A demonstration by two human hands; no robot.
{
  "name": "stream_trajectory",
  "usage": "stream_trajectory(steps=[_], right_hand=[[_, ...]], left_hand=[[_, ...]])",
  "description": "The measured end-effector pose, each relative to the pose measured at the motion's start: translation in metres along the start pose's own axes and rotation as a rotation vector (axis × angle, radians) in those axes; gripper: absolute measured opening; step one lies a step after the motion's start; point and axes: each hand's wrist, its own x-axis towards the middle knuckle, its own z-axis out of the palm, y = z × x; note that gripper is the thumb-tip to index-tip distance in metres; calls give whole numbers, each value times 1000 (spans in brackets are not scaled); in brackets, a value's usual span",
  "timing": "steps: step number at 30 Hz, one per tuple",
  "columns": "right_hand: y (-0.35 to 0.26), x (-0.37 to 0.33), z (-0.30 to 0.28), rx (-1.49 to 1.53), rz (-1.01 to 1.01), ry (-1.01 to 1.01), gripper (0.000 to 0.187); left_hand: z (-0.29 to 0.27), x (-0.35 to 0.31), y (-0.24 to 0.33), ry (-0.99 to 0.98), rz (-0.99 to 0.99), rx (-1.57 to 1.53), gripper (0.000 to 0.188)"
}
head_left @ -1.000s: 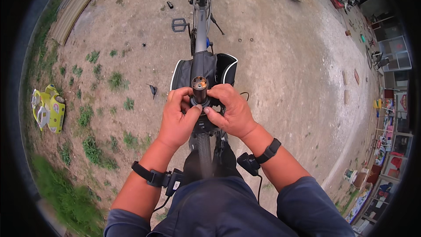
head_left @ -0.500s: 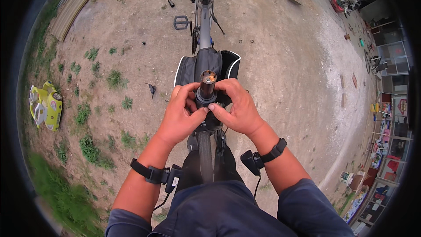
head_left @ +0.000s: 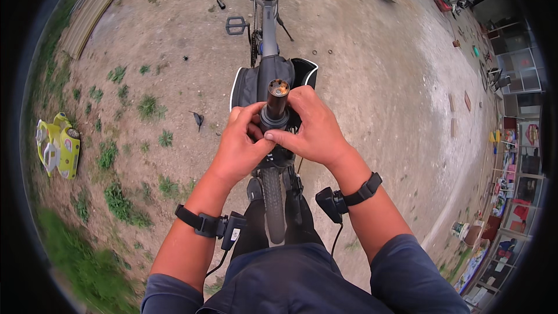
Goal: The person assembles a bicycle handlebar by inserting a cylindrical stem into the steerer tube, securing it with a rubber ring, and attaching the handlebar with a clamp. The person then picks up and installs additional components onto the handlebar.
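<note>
One bicycle (head_left: 268,38): one steerer tube (head_left: 277,96), upright between two hands; at its base one dark headset collar (head_left: 274,120), gripped by left hand (head_left: 239,142) and right hand (head_left: 314,129), both curled closed around it, thumbs meeting in front. One front tyre (head_left: 272,203) below; one pedal (head_left: 235,25); two small rings (head_left: 314,52) on bare ground (head_left: 372,87).

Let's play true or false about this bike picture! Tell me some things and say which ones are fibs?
1. The left hand and right hand are around the dark collar below the upright tube's top. True.
2. The right hand is on the seat. False: it's at the collar.
3. Two little rings lie to the right of the bike. True.
4. A toy car is far left. True.
5. That toy car is blue. False: it's yellow-green.
</note>
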Motion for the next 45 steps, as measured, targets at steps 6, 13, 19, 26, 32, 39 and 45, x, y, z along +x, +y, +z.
stream_trajectory(steps=[6, 13, 19, 26, 32, 39, 45], right_hand=[[-4, 2, -1, -37, 44, -20, 69], [-6, 0, 3, -41, 85, -39, 72], [-6, -2, 2, 2, 71, -24, 71], [-10, -39, -32, 175, 192, 129, 57], [24, -122, -65, 242, 468, 194, 53], [45, -215, -99, 251, 638, 210, 53], [71, -286, -133, 247, 749, 231, 51]], left_hand=[[2, -2, -9, 25, -19, -5, 66], [1, -2, -17, 20, -6, -27, 65], [3, -5, -14, 38, -6, -2, 65], [6, -9, -2, 80, -20, 54, 69], [16, -7, 7, 107, 35, 258, 70], [39, -1, 8, 225, 87, 482, 69], [56, 23, 10, 253, 92, 474, 57]])
